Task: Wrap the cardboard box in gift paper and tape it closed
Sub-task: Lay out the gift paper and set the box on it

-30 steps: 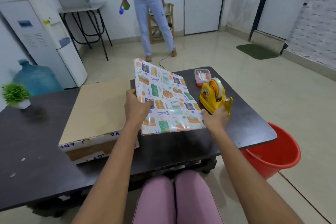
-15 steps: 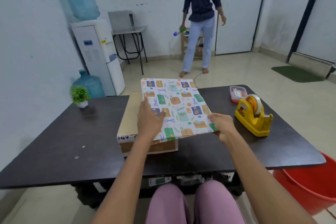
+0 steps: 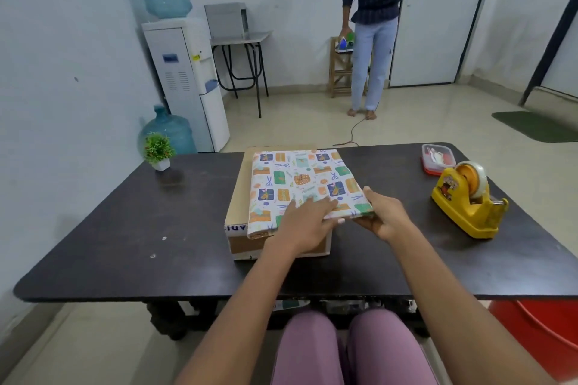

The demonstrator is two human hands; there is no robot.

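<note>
So the folded sheet of patterned gift paper [image 3: 300, 187] is lying on the flat brown cardboard box [image 3: 240, 197] mid-frame, long axis running away up the frame. Its near right corner is pinched by the right hand [image 3: 383, 216]; the left hand [image 3: 305, 223] is laid flat on top, fingers straight.

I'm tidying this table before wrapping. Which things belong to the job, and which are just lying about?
For the job:
gift paper, folded
cardboard box
tape dispenser

Lying about:
potted plant
red-lidded container
red bucket, beside the table
</note>
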